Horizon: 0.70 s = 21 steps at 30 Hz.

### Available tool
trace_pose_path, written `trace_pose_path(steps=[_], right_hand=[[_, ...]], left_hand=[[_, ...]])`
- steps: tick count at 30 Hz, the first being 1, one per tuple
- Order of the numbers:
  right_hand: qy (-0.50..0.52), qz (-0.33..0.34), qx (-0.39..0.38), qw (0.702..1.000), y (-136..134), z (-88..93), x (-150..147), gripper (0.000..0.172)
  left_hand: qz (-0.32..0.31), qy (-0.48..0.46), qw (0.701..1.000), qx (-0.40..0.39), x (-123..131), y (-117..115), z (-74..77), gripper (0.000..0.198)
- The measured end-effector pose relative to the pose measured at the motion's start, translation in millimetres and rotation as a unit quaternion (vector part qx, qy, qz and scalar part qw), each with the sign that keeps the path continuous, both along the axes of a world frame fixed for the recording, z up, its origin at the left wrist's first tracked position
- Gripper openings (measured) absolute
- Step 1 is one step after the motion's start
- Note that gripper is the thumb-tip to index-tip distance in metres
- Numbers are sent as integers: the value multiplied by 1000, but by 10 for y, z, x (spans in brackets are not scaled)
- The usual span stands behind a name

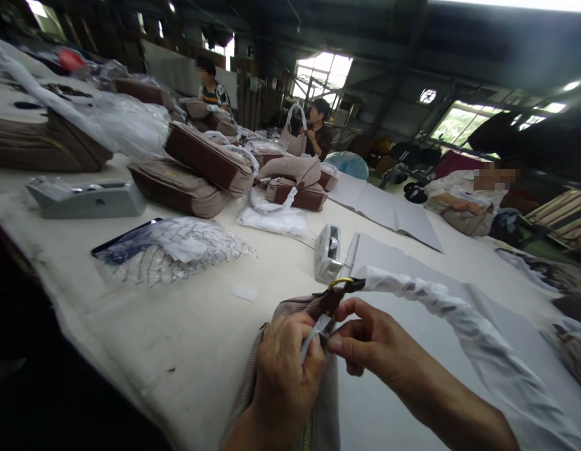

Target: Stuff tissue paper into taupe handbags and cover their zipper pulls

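Note:
A beige ribbed handbag (328,401) with a yellow zip lies in front of me on the table. My left hand (287,360) is closed around its upper end. From between thumb and fingers a pale translucent strip (313,335) sticks out, beside a dark brown leather tab (330,300). My right hand (372,338) pinches at the tab and the strip's end from the right; its fingertips are partly hidden. Above them a gold ring (341,282) joins the tab to a strap (412,288) wrapped in white, which curves away over my right forearm.
Ahead stand a small white tape dispenser (328,254) and a grey one (93,199). A plastic bag of small tags (172,254) lies left. Several finished-looking handbags (205,156) are piled behind. White sheets (384,213) cover the right side. Three people sit around the table.

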State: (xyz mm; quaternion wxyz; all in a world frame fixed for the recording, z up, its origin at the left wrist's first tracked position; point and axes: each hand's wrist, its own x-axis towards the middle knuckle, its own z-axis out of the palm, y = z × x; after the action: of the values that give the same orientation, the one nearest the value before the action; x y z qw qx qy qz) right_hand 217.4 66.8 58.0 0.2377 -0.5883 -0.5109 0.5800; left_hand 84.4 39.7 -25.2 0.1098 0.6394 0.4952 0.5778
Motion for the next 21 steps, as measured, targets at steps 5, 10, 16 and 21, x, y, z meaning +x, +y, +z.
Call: trace_pose_path(steps=[5,10,16,21], right_hand=[[83,-35,56,994,-81,-249,-67,38],[101,-38,95,990,-138,-408,-79,36],[117,8,130,985,-224,-525,-47,26],[20,-38,276,960,-364,-767,-79,20]], left_hand=[[-120,-188,949,-222,-67,-97,63,10],[-191,-384,832,-353,-124,-144,90,21],[-224,-548,688,-420,-87,-147,74,21],[-238,-603,621,-441,-113,-176,82,31]])
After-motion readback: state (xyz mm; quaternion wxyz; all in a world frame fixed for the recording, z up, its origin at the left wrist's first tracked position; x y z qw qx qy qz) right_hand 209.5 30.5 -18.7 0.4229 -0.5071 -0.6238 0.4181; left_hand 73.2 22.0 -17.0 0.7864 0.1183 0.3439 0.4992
